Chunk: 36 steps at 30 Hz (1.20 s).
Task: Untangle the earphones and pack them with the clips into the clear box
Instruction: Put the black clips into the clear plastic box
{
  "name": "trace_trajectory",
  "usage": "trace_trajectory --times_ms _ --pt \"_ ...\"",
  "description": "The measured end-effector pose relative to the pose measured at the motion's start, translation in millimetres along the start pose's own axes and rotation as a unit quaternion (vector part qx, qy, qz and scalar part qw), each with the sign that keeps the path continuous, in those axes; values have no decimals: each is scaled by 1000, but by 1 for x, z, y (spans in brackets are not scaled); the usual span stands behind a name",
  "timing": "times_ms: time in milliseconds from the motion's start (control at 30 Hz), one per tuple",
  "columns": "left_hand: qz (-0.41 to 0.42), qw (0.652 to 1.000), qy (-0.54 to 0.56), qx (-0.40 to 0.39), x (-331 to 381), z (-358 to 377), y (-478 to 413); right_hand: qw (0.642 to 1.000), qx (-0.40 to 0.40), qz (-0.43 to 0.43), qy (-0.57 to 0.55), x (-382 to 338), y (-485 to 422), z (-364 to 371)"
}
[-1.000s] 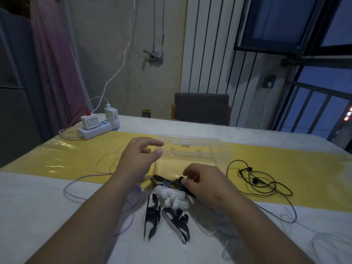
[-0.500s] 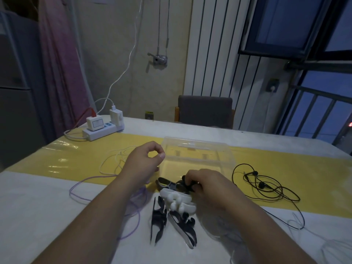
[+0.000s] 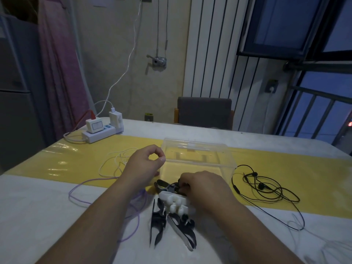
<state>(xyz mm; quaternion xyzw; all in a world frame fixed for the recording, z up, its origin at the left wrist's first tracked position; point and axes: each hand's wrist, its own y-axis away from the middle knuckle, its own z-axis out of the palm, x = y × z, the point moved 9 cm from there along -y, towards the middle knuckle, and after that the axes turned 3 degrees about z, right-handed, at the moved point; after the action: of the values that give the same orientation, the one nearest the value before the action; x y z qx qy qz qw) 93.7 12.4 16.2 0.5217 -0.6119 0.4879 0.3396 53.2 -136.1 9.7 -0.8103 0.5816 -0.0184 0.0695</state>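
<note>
The clear box (image 3: 192,147) stands open on the yellow strip at mid-table. My left hand (image 3: 144,164) hovers at its left wall, thumb and forefinger meeting in a ring with nothing seen between them. My right hand (image 3: 203,187) rests just in front of the box, its fingers curled round a black clip (image 3: 177,186). A white clip (image 3: 175,201) and two more black clips (image 3: 157,221) lie in front of that. Black earphones (image 3: 262,187) lie tangled to the right. White earphones (image 3: 114,162) and a purple cable (image 3: 82,189) lie to the left.
A white power strip (image 3: 101,128) with chargers plugged in sits at the table's far left corner. A grey chair (image 3: 203,111) stands behind the far edge. Another pale cable (image 3: 314,235) trails near the right front of the table.
My left hand's fingers have curled from spread to a thumb-and-forefinger ring. My right hand has stayed at the black clip.
</note>
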Motion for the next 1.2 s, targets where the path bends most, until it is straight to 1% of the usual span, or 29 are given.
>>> trace_trajectory --times_ms 100,200,333,500,567,667,767,867,933,1000,1067,1133,1167,1200 --pt "19 1000 -3 1 1 0 -2 999 -14 29 -37 2 -1 2" --pt "19 1000 2 -1 1 -1 -2 995 -17 52 -87 7 -1 -1" --pt "19 1000 2 2 -1 -2 -3 995 7 39 -92 8 3 -8" --pt "-5 999 51 -11 -2 -1 0 994 104 23 -35 10 13 -32" --pt "-12 997 69 -13 -5 -2 -1 991 126 15 -43 9 18 -41" --pt "-25 995 100 -20 -6 -1 -2 983 163 19 -86 11 25 -58" --pt "-55 990 127 -17 -11 0 -3 961 235 43 -140 18 29 -77" --pt "-88 990 109 -15 -19 1 -4 934 298 82 -180 26 24 -87" --pt "-92 991 100 -12 -21 2 -5 920 331 94 -187 29 18 -92" --pt "-96 989 107 -13 -22 2 -6 920 335 112 -168 32 8 -90" --pt "-103 989 107 -9 -22 1 -5 921 341 143 -124 35 2 -85" --pt "-103 989 110 -8 -24 1 -7 914 357 167 -95 38 0 -81" --pt "-103 989 110 -6 -24 1 -8 915 353 174 -95 39 -1 -78" --pt "-102 988 113 -6 -24 2 -9 921 332 172 -107 40 -5 -74"
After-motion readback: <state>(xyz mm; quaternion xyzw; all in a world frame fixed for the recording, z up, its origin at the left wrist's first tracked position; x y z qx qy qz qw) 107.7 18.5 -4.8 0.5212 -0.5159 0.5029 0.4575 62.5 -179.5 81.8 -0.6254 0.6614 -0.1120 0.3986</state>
